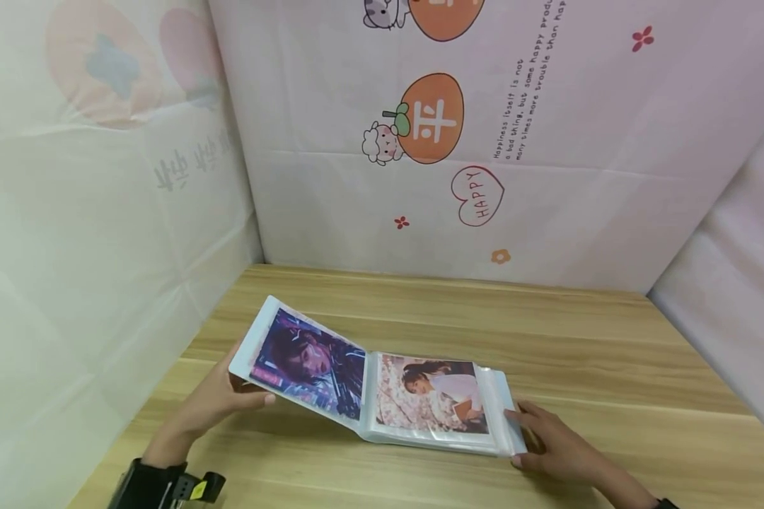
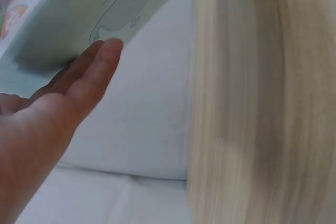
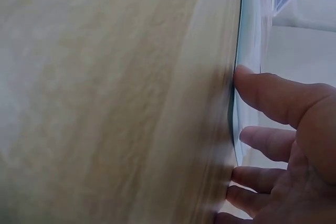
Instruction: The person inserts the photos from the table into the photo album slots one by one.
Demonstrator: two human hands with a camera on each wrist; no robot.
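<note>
An open photo album (image 1: 369, 389) with a pale blue cover shows one print on each side. Its left side (image 1: 248, 346), with a purple-blue portrait, tilts up off the table. My left hand (image 1: 216, 399) supports that raised side from behind; its straight fingers (image 2: 100, 66) lie against the cover's outer face, which bears an oval outline. The album's right side, with a pink blossom photo (image 1: 429, 392), lies low over the wood. At the right edge, my right hand (image 1: 550, 445) touches the cover with thumb (image 3: 262, 87) and forefinger, its other fingertips down at the tabletop.
A wood-grain table (image 1: 611, 367) lies under the album. White printed cloth (image 1: 331, 205) rises behind it, with more cloth walls at the left (image 1: 102, 283) and right (image 1: 745, 268). A black strap with a small device (image 1: 197, 486) is on the left wrist.
</note>
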